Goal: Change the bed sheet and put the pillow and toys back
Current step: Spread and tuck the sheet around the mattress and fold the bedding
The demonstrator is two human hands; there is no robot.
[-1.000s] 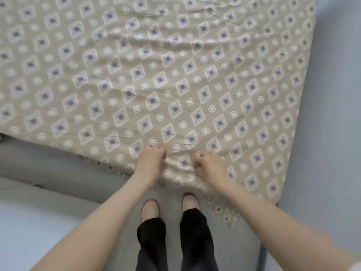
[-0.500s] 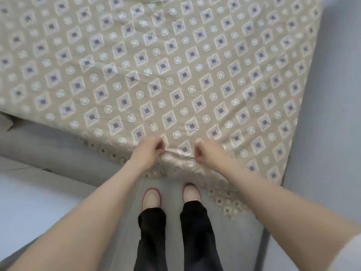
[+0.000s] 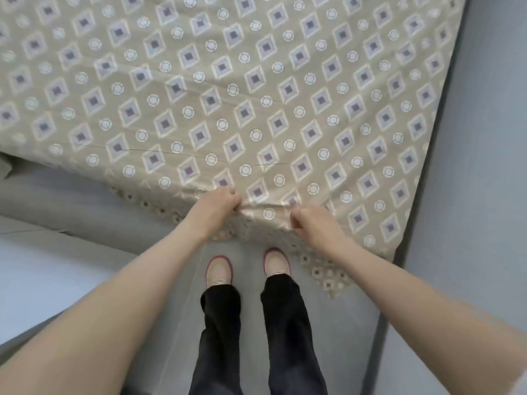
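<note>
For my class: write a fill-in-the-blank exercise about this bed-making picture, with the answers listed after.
The left hand and right hand both pinch the near ____ of the beige diamond-patterned bed sheet. Between its diamonds the sheet shows small white ____. Two beige shoes stand beneath ____ trousers.
Missing words: edge; circles; black.

No readable text, label, brand or number anywhere; bed sheet (image 3: 256,81) bears only diamond-and-circle pattern

light: soft, even, flat | shadows: faint | blur: bed sheet (image 3: 256,95) top-left, my forearms (image 3: 99,323) | edges: bowed
</note>
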